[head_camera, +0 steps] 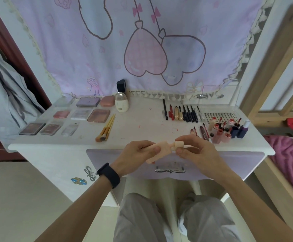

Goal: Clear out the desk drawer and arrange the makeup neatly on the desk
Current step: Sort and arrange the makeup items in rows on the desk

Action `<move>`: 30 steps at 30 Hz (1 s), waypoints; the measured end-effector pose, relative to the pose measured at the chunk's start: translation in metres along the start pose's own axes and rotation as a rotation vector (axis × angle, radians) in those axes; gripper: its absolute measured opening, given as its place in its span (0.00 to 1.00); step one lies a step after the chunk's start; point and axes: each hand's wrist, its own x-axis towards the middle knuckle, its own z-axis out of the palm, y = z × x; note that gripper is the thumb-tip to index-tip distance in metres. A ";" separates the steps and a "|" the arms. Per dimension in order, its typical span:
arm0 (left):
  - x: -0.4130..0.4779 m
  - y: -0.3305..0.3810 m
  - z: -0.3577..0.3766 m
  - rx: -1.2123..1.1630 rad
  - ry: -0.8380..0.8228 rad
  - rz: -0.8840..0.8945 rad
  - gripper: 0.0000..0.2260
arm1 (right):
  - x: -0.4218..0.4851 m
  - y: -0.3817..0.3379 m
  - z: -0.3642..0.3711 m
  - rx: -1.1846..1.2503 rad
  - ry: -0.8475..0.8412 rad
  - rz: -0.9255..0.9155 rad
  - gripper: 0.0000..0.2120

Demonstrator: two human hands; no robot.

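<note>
A pale pink tube lies level between both hands, above the front edge of the white desk. My left hand grips the tube's body. My right hand pinches its cream cap, which sits a little apart from the body. The lilac drawer below looks pushed in, its silver handle partly behind my wrists. Several palettes lie in rows at the desk's left. Pencils and lipsticks lie in a row at the right.
Brushes lie left of centre, a white egg-shaped bottle stands at the back, and small bottles cluster at the right front. A pink curtain hangs behind. A wooden bed frame and pink bedding stand to the right. My knees sit under the desk.
</note>
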 end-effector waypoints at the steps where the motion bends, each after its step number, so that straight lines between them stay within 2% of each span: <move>1: 0.000 -0.001 -0.001 -0.024 0.001 -0.007 0.19 | 0.001 0.002 0.002 0.042 0.025 0.010 0.10; 7: 0.013 -0.004 -0.018 -0.145 0.148 -0.070 0.16 | 0.014 0.015 0.015 0.229 0.134 0.090 0.10; 13: 0.053 -0.006 -0.038 -0.209 0.267 -0.160 0.14 | 0.041 0.023 0.028 0.129 0.225 0.088 0.09; 21: 0.140 -0.018 -0.051 -0.046 0.234 -0.293 0.16 | 0.085 0.020 0.034 -0.140 0.323 -0.026 0.06; 27: 0.212 -0.027 -0.053 0.030 0.325 -0.342 0.21 | 0.110 0.027 0.039 -0.221 0.383 -0.081 0.09; 30: 0.236 -0.033 -0.052 0.155 0.359 -0.351 0.19 | 0.112 0.035 0.042 -0.261 0.406 -0.149 0.10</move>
